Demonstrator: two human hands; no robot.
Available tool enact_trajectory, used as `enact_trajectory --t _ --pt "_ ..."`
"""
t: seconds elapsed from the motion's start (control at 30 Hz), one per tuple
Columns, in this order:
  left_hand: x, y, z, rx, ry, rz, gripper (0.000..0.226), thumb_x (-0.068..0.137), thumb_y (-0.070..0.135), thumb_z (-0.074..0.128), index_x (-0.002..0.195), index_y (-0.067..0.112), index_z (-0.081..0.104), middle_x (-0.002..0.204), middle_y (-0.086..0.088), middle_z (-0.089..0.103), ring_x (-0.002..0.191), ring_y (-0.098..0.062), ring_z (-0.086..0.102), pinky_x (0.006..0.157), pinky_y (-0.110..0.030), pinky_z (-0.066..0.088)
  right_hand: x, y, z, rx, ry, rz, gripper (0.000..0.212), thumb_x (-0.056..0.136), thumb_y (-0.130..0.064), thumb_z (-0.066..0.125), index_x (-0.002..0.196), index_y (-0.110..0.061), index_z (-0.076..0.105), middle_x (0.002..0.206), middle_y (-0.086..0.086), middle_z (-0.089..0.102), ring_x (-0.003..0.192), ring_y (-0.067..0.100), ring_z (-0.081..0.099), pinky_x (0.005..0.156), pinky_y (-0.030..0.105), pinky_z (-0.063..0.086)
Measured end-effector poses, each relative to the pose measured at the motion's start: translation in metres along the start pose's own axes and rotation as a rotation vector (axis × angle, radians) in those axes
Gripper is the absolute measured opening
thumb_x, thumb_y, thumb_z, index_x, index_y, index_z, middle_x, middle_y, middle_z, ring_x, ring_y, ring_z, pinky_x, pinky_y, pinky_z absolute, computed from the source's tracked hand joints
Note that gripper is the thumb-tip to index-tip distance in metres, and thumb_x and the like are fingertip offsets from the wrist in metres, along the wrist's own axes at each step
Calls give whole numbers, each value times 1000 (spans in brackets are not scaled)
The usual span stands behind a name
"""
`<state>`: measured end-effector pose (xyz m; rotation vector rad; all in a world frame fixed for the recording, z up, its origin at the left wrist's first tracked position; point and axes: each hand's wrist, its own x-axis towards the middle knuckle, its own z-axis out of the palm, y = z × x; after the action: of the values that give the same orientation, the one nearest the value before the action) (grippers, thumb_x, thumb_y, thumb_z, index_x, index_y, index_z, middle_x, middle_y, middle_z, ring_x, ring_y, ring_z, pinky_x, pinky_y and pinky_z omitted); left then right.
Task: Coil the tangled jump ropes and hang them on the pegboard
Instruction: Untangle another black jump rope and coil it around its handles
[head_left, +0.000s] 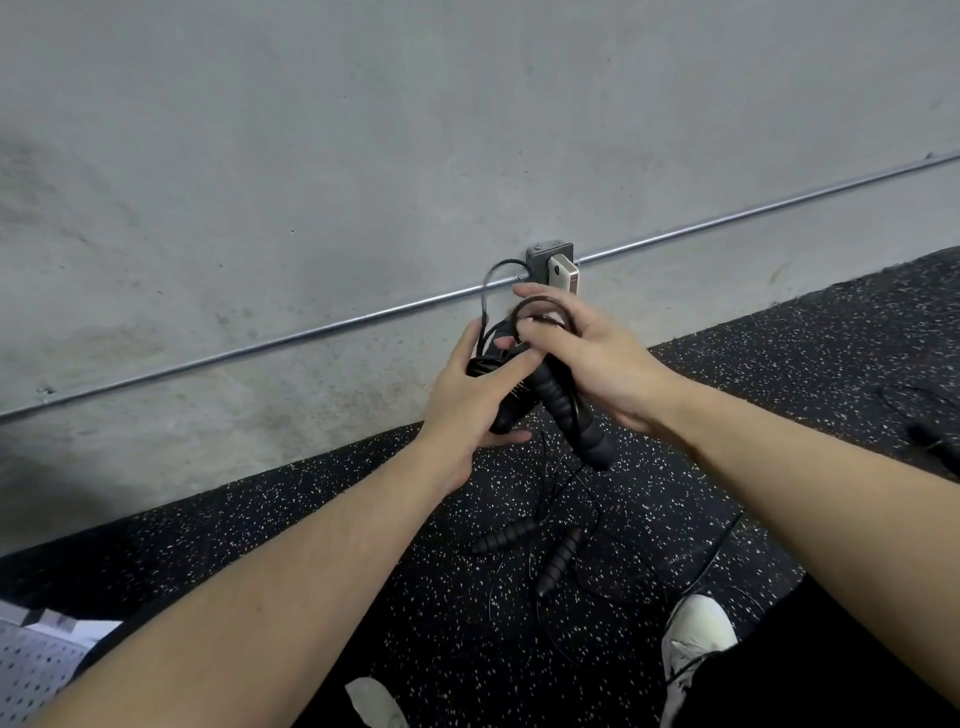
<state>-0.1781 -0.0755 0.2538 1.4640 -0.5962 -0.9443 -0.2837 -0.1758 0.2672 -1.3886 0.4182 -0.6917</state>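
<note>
Both hands (470, 400) around coiled jump rope (558, 400)

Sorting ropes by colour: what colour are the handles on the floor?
Black handles, best seen in the head view.

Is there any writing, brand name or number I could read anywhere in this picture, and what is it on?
None can be read.
The white device plugged in at the wall box has a small reddish patch, too blurred to read.
The held jump rope's black handles show no print.
The white shoe shows no legible mark.
</note>
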Motion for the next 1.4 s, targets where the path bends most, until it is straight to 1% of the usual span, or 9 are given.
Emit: enact_trajectory --t 0.17,0.37,0.6,0.8,0.9,1.03,1.13,1.27,1.4 --pt "-7 -1 0 120 -103 -31 27 80 45 83 98 58 68 107 7 70 95 -21 73 70 -51 64 -5 -2 -6 -42 -149 -49 50 76 2 49 123 -14 44 143 5 54 127 27 60 93 28 55" --pt "-6 -14 9 -28 -66 -109 18 84 38 81 101 38 76 92 4 78 78 -16 76 70 -45 64 -6 0 -2 -176 -138 -171 65 86 26 40 125 -27 39 150 0 43 114 18 65 97 29 51" --pt "8 -6 -7 -148 73 -97 33 81 42 83 112 35 73 109 -6 74 73 -17 76 63 -36 61 -11 6 -27 -862 -13 -301 70 78 -19 85 135 -23 45 139 -14 40 126 0 46 113 23 35" --pt "13 -7 -11 -204 134 -97 41 79 42 85 117 33 71 110 -7 72 83 -23 73 64 -38 63 -19 8 -22 -1148 138 -37 19 87 -39 71 97 -29 59 91 -8 69 67 6 60 56 25 47" --pt "15 -8 -14 -262 142 -134 38 80 41 84 115 33 70 108 -8 71 71 -19 75 64 -37 62 -21 10 -20 -1080 117 -28 6 93 -30 65 93 -27 60 70 -8 65 47 3 49 41 20 35" --pt "22 -5 -24 -271 179 -130 37 83 42 82 115 29 70 115 -9 69 83 -23 71 61 -33 59 -14 11 -31 -851 268 6 8 100 -20 55 103 -24 61 84 -7 71 39 2 47 38 16 34" --pt "28 -1 -33 -309 239 -117 37 84 43 80 116 28 69 116 -10 68 88 -24 67 58 -32 58 -5 13 -45 -755 284 129 12 104 -20 51 106 -24 62 85 -5 74 51 10 64 49 26 51" --pt "33 4 -46 -233 246 -90 35 82 41 83 113 30 69 116 -8 68 86 -24 69 57 -32 57 1 11 -56 -941 284 162 40 102 -18 53 141 -20 50 143 4 56 89 15 62 72 30 54" --pt "28 1 -38 -141 205 -86 36 80 40 85 111 31 70 113 -9 69 84 -25 70 58 -31 57 -7 2 -42 -791 230 -88 29 98 -21 56 126 -27 55 114 -7 61 84 11 60 65 26 50"
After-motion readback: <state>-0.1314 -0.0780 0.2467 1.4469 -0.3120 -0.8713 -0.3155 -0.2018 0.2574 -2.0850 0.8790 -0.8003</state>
